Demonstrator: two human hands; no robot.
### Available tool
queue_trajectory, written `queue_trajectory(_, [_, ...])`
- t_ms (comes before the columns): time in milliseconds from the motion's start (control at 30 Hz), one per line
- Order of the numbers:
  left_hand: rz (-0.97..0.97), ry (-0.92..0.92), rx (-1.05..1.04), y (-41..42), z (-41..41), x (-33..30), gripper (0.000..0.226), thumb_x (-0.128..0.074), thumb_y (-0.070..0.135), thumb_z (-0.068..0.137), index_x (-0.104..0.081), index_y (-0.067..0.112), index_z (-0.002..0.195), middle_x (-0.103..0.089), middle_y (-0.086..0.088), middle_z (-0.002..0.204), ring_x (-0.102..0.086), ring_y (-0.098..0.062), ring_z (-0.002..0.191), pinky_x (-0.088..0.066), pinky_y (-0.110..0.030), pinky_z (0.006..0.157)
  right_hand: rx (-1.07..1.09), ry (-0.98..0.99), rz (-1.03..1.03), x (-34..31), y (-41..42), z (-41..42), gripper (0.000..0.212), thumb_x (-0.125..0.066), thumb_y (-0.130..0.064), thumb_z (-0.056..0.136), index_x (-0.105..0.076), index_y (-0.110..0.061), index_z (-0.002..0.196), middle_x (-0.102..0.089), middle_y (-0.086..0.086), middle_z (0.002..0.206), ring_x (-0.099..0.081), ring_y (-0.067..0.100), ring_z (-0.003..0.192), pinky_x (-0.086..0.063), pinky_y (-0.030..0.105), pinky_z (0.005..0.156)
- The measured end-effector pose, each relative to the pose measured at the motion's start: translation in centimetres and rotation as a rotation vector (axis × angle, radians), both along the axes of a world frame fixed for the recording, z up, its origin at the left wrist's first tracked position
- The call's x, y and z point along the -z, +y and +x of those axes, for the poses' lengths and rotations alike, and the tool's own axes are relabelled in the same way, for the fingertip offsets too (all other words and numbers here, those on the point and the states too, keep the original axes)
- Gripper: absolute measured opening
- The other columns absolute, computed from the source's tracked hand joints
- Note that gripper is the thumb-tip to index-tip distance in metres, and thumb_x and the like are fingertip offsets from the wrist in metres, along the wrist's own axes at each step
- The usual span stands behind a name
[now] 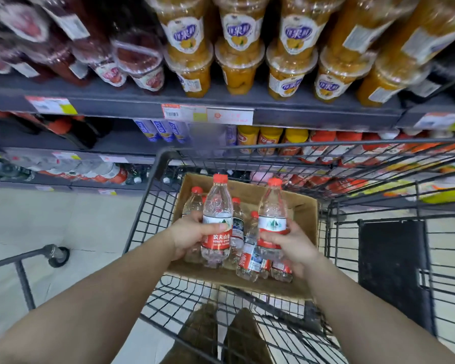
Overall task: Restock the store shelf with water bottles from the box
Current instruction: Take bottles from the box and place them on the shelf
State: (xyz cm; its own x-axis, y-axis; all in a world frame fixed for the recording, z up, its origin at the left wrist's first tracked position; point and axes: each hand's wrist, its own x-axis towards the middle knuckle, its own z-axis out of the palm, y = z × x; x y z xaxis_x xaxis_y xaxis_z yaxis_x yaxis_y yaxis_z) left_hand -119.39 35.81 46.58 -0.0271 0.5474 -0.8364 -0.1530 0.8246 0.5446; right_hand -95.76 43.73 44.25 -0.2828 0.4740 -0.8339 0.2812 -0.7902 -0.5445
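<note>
A brown cardboard box point(304, 206) sits inside a black wire shopping cart point(153, 206) and holds several clear water bottles with red caps and red labels. My left hand point(192, 236) grips one upright water bottle point(217, 206) around its label, lifted above the box. My right hand point(293, 244) grips a second upright water bottle point(273, 203) the same way. More bottles point(250, 256) lie and stand in the box between and below my hands. The store shelf point(116, 141) stands beyond the cart.
The upper shelf carries cups of yellow fruit point(238, 64) and red fruit point(139, 61), with price tags point(208, 115) on its edge. Lower shelves hold drink bottles with red labels point(323, 145). A second cart's rail and wheel point(57, 254) stand at the left. My shoes point(221, 334) show under the cart.
</note>
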Motion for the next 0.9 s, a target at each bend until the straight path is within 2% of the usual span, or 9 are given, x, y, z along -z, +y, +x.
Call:
queue_trajectory(67, [0.039,-0.031,-0.040,-0.2,-0.4,-1.8,0.085,-0.088,0.039,0.056,-0.053,0.017,0.130,-0.072,-0.007,0.114,-0.068,-0.027,0.106,-0.052,-0.048,0.095,-0.039,0.073,0.019,-2.2,0.1,-1.4,0.070,-0.086,-0.013,0.067,-0.045,-0.025,0.123,-0.065,0.006,0.117,-0.065,0.029,0.106,-0.057,0.049,0.082])
queue_trajectory(167, [0.083,-0.083,-0.129,-0.5,-1.2,-4.6,0.082,-0.091,0.033,0.057,-0.053,0.016,0.128,-0.071,-0.014,0.115,-0.066,-0.034,0.110,-0.048,-0.057,0.098,-0.148,0.159,0.087,-5.8,0.3,-3.8,0.108,-0.097,-0.038,0.037,-0.044,-0.025,0.130,-0.067,0.003,0.120,-0.064,0.025,0.111,-0.047,0.057,0.098])
queue_trajectory(200, [0.102,-0.106,-0.170,-0.7,-1.6,-5.6,0.079,-0.090,0.029,0.060,-0.054,0.015,0.128,-0.070,-0.016,0.117,-0.064,-0.036,0.112,-0.048,-0.060,0.097,-0.174,0.191,0.107,-6.9,0.4,-4.7,0.111,-0.096,-0.039,0.035,-0.044,-0.025,0.131,-0.067,0.003,0.120,-0.064,0.024,0.111,-0.046,0.058,0.099])
queue_trajectory(333, [0.185,-0.135,-0.302,-1.9,-3.7,-9.1,0.053,-0.078,0.020,0.075,-0.057,0.020,0.124,-0.071,-0.014,0.114,-0.067,-0.031,0.103,-0.053,-0.058,0.088,-0.293,0.299,0.191,-11.1,0.0,-8.5,0.068,-0.084,-0.019,0.062,-0.049,-0.024,0.121,-0.068,0.000,0.113,-0.064,0.019,0.107,-0.048,0.045,0.099])
queue_trajectory(433, [0.247,-0.135,-0.364,-3.3,-5.9,-11.3,0.031,-0.065,0.014,0.088,-0.058,0.026,0.116,-0.073,-0.009,0.105,-0.070,-0.025,0.090,-0.058,-0.047,0.073,-0.394,0.352,0.237,-13.1,-0.4,-11.4,0.076,-0.088,-0.020,0.061,-0.053,-0.018,0.128,-0.072,0.002,0.114,-0.067,0.020,0.106,-0.050,0.040,0.094])
queue_trajectory(633, [0.381,-0.113,-0.367,-6.5,-11.7,-13.2,0.058,-0.075,0.019,0.078,-0.053,0.025,0.130,-0.072,-0.006,0.113,-0.072,-0.024,0.088,-0.057,-0.038,0.062,-0.438,0.410,0.279,-15.3,-2.6,-18.8,0.090,-0.093,-0.030,0.051,-0.052,-0.016,0.131,-0.068,0.010,0.121,-0.066,0.031,0.110,-0.049,0.052,0.097])
queue_trajectory(733, [0.406,-0.078,-0.309,-8.6,-15.9,-13.6,0.071,-0.081,0.017,0.068,-0.051,0.024,0.132,-0.069,-0.008,0.123,-0.067,-0.034,0.107,-0.056,-0.052,0.082,-0.417,0.452,0.267,-15.8,-4.8,-23.2,0.087,-0.090,-0.024,0.053,-0.052,-0.012,0.130,-0.068,0.014,0.121,-0.065,0.035,0.107,-0.054,0.047,0.087])
queue_trajectory(800, [0.414,-0.054,-0.290,-10.2,-19.0,-13.8,0.075,-0.085,0.018,0.065,-0.050,0.023,0.132,-0.068,-0.008,0.125,-0.064,-0.036,0.114,-0.049,-0.060,0.095,-0.418,0.468,0.272,-16.0,-6.4,-26.1,0.082,-0.088,-0.023,0.057,-0.053,-0.013,0.130,-0.068,0.014,0.120,-0.065,0.037,0.109,-0.051,0.053,0.092])
queue_trajectory(900, [0.436,-0.013,-0.305,-12.6,-23.1,-14.6,0.075,-0.086,0.018,0.065,-0.050,0.023,0.132,-0.069,-0.006,0.123,-0.066,-0.033,0.112,-0.049,-0.059,0.097,-0.411,0.473,0.303,-16.3,-8.7,-30.4,0.072,-0.084,-0.017,0.065,-0.053,-0.013,0.130,-0.069,0.013,0.119,-0.065,0.038,0.109,-0.049,0.059,0.094])
